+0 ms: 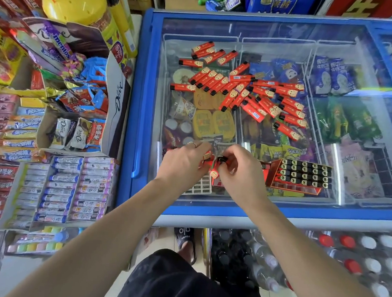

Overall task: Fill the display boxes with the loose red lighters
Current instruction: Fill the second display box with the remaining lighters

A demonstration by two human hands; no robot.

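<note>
Gripping lighters (214,167) in both hands over the box (200,186), you could drop one onto the glass (283,32) if your crowded fingers slip. Your left hand (184,164) and right hand (240,173) each close on some, touching between them; the pile (249,93) lies well beyond.
</note>
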